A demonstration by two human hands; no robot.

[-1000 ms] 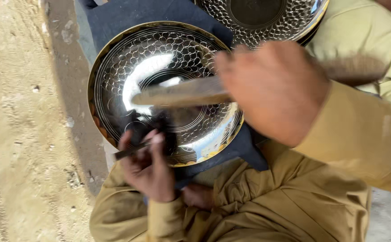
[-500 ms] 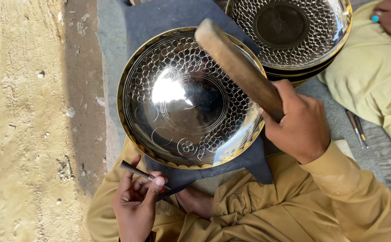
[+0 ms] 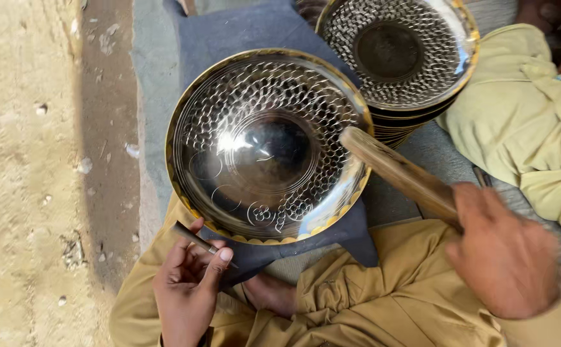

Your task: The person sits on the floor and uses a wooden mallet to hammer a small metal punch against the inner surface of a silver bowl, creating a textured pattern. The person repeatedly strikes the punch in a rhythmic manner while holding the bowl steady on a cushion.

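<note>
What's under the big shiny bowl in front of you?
The bowl sits on a dark blue cloth, which shows around its rim. Whatever lies beneath the bowl's middle is covered.

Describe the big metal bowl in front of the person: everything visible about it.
The metal bowl is wide, round and shallow, shiny silver inside with a gold scalloped rim. A hammered scale-like pattern covers most of its wall; the near-left part is smooth, with a few scribed circles. It rests tilted on a dark blue cloth over the person's lap. Neither hand touches it; the wooden mallet hovers at its right rim.
</note>
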